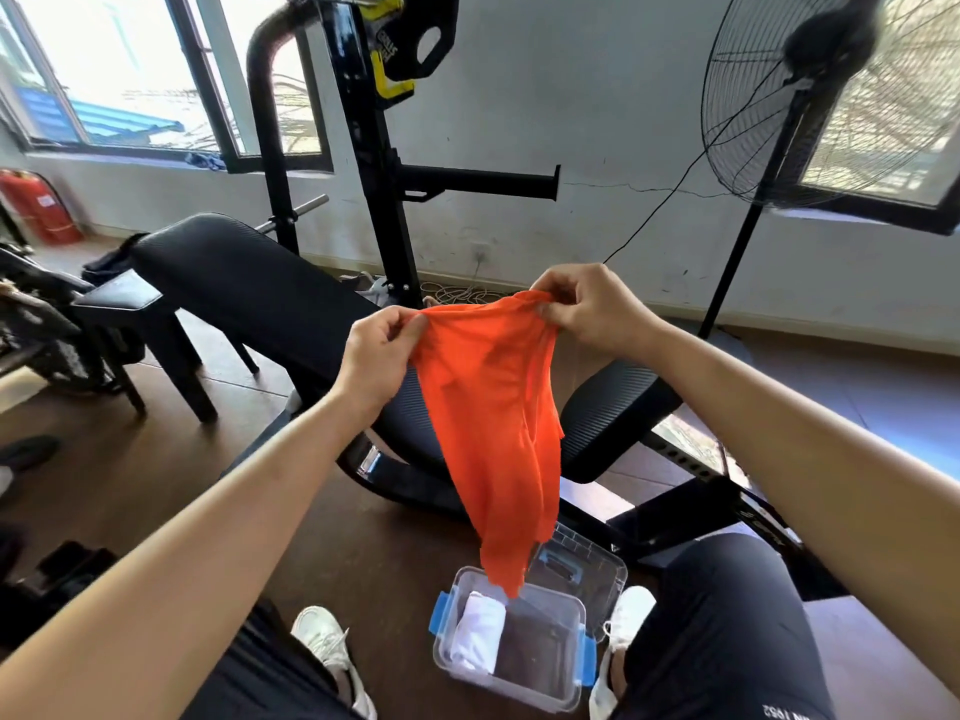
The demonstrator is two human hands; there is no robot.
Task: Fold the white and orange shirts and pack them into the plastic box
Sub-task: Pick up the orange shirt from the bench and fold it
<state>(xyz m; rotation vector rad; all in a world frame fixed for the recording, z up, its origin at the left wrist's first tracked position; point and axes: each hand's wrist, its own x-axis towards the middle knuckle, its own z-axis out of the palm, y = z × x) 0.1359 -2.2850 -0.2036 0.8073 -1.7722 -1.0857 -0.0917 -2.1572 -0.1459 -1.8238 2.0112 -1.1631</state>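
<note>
**Just above the box [569,691], an orange shirt [493,423] held up**

I pinched its top edge at both ends, my left hand [382,350] on one corner and my right hand [592,309] on the other, fingers curled on the cloth. It hung with its lowest tip over the open box on the floor [363,553] between my feet. The white shirt [480,636] lay rolled inside, along the left wall.

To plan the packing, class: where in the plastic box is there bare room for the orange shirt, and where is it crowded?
Free: the right half of the plastic box, between the white shirt and the blue latch. Crowded: the left side, filled by that shirt; the orange shirt hangs over the far rim.
</note>
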